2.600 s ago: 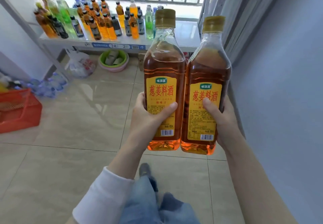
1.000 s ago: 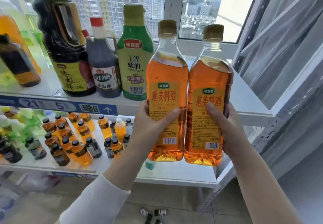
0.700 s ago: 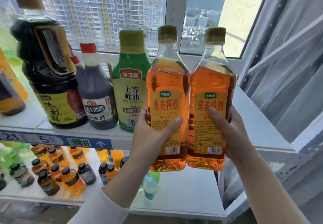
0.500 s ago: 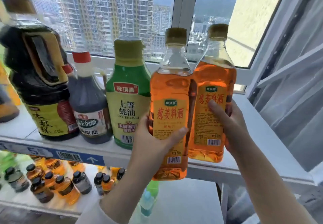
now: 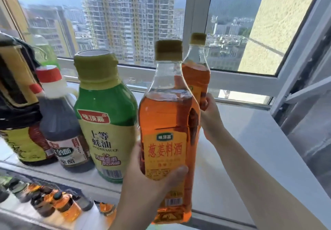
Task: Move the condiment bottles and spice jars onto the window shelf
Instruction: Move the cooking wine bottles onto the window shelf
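My left hand [image 5: 143, 190] grips an amber cooking-wine bottle [image 5: 166, 118] with a yellow label and gold cap, held at the front edge of the white window shelf [image 5: 250, 140]. My right hand [image 5: 210, 116] grips a second, matching amber bottle [image 5: 197, 72] farther back over the shelf, mostly hidden behind the first. Whether its base touches the shelf is hidden. To the left on the shelf stand a green oyster-sauce bottle [image 5: 105, 115], a dark vinegar bottle [image 5: 59, 118] with a red-and-white cap, and a large dark soy-sauce jug [image 5: 19, 104].
A window frame [image 5: 197, 14] and glass back the shelf. An opened white window sash [image 5: 304, 64] stands at the right end. Below, a lower shelf holds several small orange and dark drink bottles [image 5: 60, 206].
I have come up close to the upper shelf. My right hand has carried its bottle back over the shelf, behind the one in my left hand, which has risen slightly.
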`<state>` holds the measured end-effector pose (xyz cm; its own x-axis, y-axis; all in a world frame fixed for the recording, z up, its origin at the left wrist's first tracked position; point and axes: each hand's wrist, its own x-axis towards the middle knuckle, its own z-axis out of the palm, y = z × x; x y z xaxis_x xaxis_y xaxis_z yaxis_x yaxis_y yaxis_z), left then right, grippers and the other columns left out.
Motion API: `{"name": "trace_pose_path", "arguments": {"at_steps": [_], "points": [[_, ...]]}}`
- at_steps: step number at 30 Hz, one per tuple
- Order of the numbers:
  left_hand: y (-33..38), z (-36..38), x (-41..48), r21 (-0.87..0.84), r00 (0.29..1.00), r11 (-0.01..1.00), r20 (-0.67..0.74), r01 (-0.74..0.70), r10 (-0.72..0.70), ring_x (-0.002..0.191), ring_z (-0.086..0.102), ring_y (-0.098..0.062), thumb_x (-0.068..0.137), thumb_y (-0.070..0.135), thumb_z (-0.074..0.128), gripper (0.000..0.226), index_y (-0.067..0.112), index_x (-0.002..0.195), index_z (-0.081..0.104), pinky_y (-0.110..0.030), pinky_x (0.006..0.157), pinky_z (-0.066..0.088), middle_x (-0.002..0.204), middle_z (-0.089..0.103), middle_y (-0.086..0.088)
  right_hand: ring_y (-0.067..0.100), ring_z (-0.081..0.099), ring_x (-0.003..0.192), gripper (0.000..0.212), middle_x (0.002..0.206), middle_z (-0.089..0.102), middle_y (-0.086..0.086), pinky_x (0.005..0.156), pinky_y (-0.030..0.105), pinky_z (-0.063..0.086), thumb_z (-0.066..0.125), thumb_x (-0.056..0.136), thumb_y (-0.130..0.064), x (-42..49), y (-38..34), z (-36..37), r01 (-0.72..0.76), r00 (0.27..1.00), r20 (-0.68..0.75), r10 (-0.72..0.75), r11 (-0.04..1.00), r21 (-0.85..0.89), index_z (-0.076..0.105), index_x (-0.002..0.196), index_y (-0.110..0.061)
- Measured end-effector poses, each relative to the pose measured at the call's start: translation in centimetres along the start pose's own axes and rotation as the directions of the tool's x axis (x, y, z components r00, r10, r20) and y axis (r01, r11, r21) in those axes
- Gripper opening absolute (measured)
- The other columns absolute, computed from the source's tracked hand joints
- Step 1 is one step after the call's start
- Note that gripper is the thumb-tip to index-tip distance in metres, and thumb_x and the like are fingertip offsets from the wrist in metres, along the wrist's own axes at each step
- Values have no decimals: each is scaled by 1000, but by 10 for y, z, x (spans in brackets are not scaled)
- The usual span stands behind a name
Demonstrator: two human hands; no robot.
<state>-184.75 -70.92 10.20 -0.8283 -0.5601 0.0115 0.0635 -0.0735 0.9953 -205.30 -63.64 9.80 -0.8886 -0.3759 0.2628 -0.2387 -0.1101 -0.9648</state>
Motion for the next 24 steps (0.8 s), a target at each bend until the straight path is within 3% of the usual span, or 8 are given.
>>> {"name": "trace_pose_path", "arguments": {"at_steps": [2, 4, 8, 10, 12, 16, 22, 24], "points": [[-1, 1, 0, 8, 1000, 1000, -23, 6, -5, 65, 65, 6, 22, 52, 80, 78, 30, 91, 53, -8, 44, 46, 72, 69, 25, -7, 61, 59, 54, 74, 61, -13, 53, 13, 47, 80, 60, -31, 4, 0, 7, -2, 1000, 26, 1, 999, 41, 46, 100, -15], [-1, 4, 0, 26, 999, 999, -35, 19, -18, 64, 65, 7, 25, 53, 84, 76, 30, 91, 52, -9, 43, 46, 70, 68, 26, -6, 58, 61, 64, 77, 56, -11, 59, 14, 45, 65, 41, -51, 6, -2, 12, -49, 998, 47, 44, 993, 107, 45, 93, -21], [-4, 7, 0, 64, 998, 997, -57, 39, -36, 65, 64, 6, 21, 49, 71, 75, 31, 91, 52, -13, 47, 48, 71, 68, 26, -5, 47, 78, 67, 89, 45, -18, 72, 15, 40, 45, 34, -65, 12, -8, 15, -85, 990, 119, 77, 995, 61, 40, 93, -32], [-5, 9, -1, 64, 997, 997, -67, 30, -26, 66, 65, 5, 22, 51, 71, 75, 31, 92, 52, -18, 53, 48, 72, 68, 25, -3, 52, 79, 71, 91, 52, -14, 73, 17, 44, 56, 41, -61, 18, -4, 16, -52, 992, 117, 44, 997, 61, 42, 102, -26], [-5, 10, -1, 57, 998, 998, -66, 6, -3, 69, 66, 4, 27, 50, 77, 73, 30, 93, 53, -17, 52, 51, 75, 69, 24, -2, 61, 73, 62, 88, 59, -8, 67, 18, 48, 71, 52, -41, 25, 5, 15, 7, 995, 98, -12, 999, 50, 44, 103, -18], [-5, 12, 0, 86, 996, 996, -74, -34, 40, 73, 66, 5, 31, 53, 76, 70, 32, 94, 52, -12, 52, 51, 79, 68, 26, 1, 61, 75, 73, 90, 61, -6, 67, 18, 48, 70, 51, -42, 33, 11, 16, 7, 993, 116, -18, 996, 92, 42, 113, -15], [-5, 17, 0, 98, 995, 994, -77, -53, 61, 75, 65, 6, 32, 53, 69, 70, 31, 96, 53, -9, 53, 49, 82, 68, 25, -8, 62, 72, 51, 90, 61, -7, 62, 11, 47, 73, 76, -13, 45, 26, 14, 39, 991, 126, -37, 999, -10, 43, 117, -10], [-6, 17, 0, 105, 995, 993, -78, -57, 65, 75, 65, 6, 33, 53, 69, 69, 31, 97, 53, -8, 53, 48, 81, 68, 26, -10, 59, 69, 45, 87, 58, -9, 59, 9, 45, 73, 77, -14, 46, 26, 13, 39, 991, 132, -29, 997, -68, 44, 111, -11]]}}
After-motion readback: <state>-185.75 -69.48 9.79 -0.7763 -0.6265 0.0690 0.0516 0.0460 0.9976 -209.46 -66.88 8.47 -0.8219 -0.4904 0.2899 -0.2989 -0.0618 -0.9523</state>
